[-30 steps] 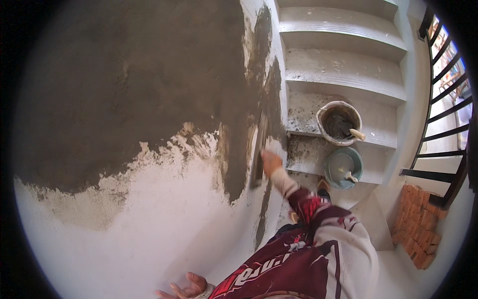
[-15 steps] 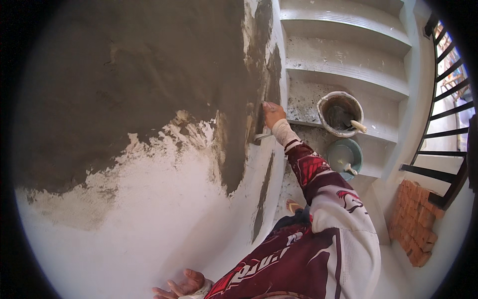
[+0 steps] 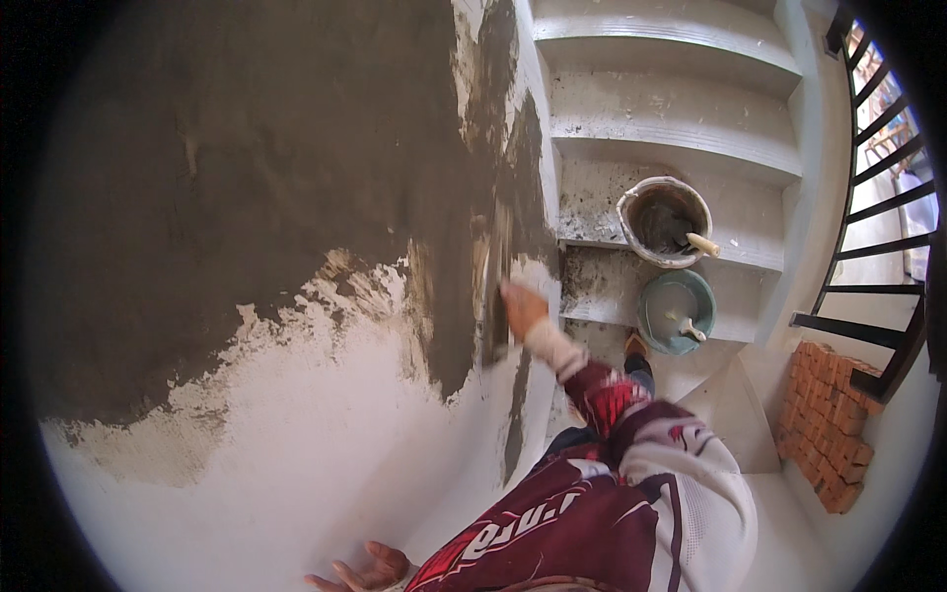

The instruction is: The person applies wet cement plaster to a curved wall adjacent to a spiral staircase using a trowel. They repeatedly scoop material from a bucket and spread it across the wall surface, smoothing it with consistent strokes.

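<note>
**Right hand on the trowel at the wall corner**

Your right hand [image 3: 523,308] is raised against the outer corner of the wall [image 3: 296,434], where grey wet plaster [image 3: 247,168] covers the upper part and bare white surface remains below. The fingers are closed around what appears to be the handle of a plastering trowel [image 3: 490,286]; the grip itself is partly hidden behind the hand. The blade shows only as a thin pale strip, lying flat against the plaster just to the left of the knuckles. Its long axis runs roughly up and down, parallel to the corner edge.

Your left hand [image 3: 365,569] is at the lower edge of the view, well apart from the tool. Its fingers are spread and hold nothing; it seems to rest flat on the white part of the wall.

The ragged lower edge of the plaster lies below and to the left of the blade, so the right hand is by far the nearer one.

To your right, on the concrete stair steps [image 3: 671,118], a mortar bucket [image 3: 664,219] stands with a pale handle sticking out. Just beside it, one step lower, sits a green basin [image 3: 677,311]. A stack of red bricks [image 3: 824,424] stands near the black railing [image 3: 878,197].
</note>
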`<action>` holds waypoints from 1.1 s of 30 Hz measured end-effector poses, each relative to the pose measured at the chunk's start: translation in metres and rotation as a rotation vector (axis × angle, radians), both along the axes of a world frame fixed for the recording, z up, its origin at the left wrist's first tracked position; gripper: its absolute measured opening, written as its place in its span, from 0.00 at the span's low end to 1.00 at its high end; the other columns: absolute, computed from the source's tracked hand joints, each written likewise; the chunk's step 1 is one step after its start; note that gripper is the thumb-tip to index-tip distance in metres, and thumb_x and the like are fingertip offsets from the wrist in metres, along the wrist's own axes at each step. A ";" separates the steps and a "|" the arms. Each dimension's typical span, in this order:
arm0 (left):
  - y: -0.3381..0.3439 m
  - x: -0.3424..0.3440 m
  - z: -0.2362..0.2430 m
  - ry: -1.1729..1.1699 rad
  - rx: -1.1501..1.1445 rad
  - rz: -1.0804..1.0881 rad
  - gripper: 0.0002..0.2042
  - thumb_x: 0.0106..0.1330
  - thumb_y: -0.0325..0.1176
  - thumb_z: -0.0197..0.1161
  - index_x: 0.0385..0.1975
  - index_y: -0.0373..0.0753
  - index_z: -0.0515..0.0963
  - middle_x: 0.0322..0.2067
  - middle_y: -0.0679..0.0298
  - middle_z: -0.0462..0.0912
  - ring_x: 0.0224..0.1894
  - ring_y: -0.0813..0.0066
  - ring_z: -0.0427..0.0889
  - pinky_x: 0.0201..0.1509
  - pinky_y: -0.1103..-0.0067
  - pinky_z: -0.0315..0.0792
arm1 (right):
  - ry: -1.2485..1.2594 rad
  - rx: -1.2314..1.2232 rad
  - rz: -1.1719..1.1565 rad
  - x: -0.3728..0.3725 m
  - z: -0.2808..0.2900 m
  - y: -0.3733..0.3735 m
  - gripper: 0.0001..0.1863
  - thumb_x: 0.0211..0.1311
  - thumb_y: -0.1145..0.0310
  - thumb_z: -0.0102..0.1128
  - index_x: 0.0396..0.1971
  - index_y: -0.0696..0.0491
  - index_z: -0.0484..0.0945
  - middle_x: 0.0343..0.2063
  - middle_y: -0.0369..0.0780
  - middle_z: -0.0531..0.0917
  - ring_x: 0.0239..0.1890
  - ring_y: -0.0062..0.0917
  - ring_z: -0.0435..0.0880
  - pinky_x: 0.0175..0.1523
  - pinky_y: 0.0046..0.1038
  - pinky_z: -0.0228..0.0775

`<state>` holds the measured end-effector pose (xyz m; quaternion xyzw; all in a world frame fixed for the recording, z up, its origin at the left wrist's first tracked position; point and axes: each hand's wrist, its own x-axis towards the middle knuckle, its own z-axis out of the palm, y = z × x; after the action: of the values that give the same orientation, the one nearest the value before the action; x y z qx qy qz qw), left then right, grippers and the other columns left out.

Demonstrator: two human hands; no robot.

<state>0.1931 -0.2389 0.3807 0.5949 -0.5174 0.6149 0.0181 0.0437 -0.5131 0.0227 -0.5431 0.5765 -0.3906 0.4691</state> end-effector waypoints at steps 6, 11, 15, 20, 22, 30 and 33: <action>0.005 -0.001 0.001 0.011 0.005 0.003 0.29 0.61 0.54 0.52 0.58 0.43 0.60 0.61 0.48 0.57 0.64 0.39 0.50 0.62 0.40 0.37 | 0.095 0.206 0.032 -0.019 -0.020 -0.074 0.19 0.66 0.59 0.46 0.50 0.52 0.76 0.49 0.47 0.78 0.53 0.38 0.75 0.60 0.32 0.62; 0.007 0.001 0.000 0.020 0.008 0.030 0.29 0.61 0.54 0.52 0.58 0.43 0.60 0.61 0.47 0.57 0.64 0.39 0.49 0.62 0.39 0.36 | -0.113 -0.107 -0.172 -0.001 0.033 -0.002 0.19 0.67 0.59 0.45 0.46 0.56 0.77 0.43 0.47 0.81 0.46 0.36 0.80 0.51 0.31 0.70; 0.010 0.000 0.002 0.003 0.017 0.027 0.29 0.61 0.54 0.52 0.59 0.43 0.60 0.62 0.47 0.56 0.65 0.38 0.48 0.62 0.39 0.36 | 0.051 -0.131 -0.149 0.004 -0.043 -0.058 0.17 0.64 0.59 0.52 0.40 0.56 0.81 0.37 0.47 0.83 0.41 0.37 0.82 0.47 0.29 0.72; 0.008 0.002 0.001 0.026 0.037 0.011 0.30 0.61 0.54 0.51 0.59 0.43 0.60 0.62 0.46 0.56 0.65 0.38 0.48 0.62 0.38 0.35 | -0.126 -0.039 -0.181 -0.018 0.032 -0.047 0.20 0.65 0.56 0.47 0.45 0.55 0.79 0.42 0.46 0.81 0.49 0.37 0.78 0.55 0.31 0.67; 0.009 0.005 0.000 0.024 0.034 0.027 0.30 0.61 0.54 0.51 0.59 0.43 0.60 0.62 0.46 0.55 0.66 0.38 0.47 0.62 0.38 0.35 | -0.026 0.042 -0.046 0.003 0.008 0.007 0.20 0.67 0.58 0.41 0.50 0.53 0.75 0.48 0.45 0.79 0.53 0.35 0.76 0.61 0.32 0.63; 0.016 0.008 -0.005 0.026 0.074 0.062 0.30 0.61 0.54 0.52 0.59 0.43 0.60 0.63 0.45 0.55 0.66 0.37 0.47 0.63 0.38 0.34 | -0.190 0.220 -0.128 -0.011 -0.010 -0.046 0.21 0.65 0.54 0.46 0.43 0.54 0.80 0.44 0.47 0.80 0.49 0.38 0.78 0.53 0.31 0.69; 0.007 0.003 -0.003 0.021 0.053 0.067 0.30 0.60 0.54 0.52 0.58 0.43 0.61 0.62 0.45 0.56 0.66 0.37 0.47 0.63 0.39 0.34 | -0.178 0.163 -0.157 0.006 -0.028 0.030 0.20 0.65 0.56 0.47 0.43 0.55 0.79 0.42 0.47 0.81 0.48 0.36 0.79 0.52 0.31 0.69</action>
<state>0.1958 -0.2316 0.3776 0.6186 -0.5131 0.5949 -0.0128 0.0496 -0.4828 -0.0058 -0.4198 0.6030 -0.4246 0.5290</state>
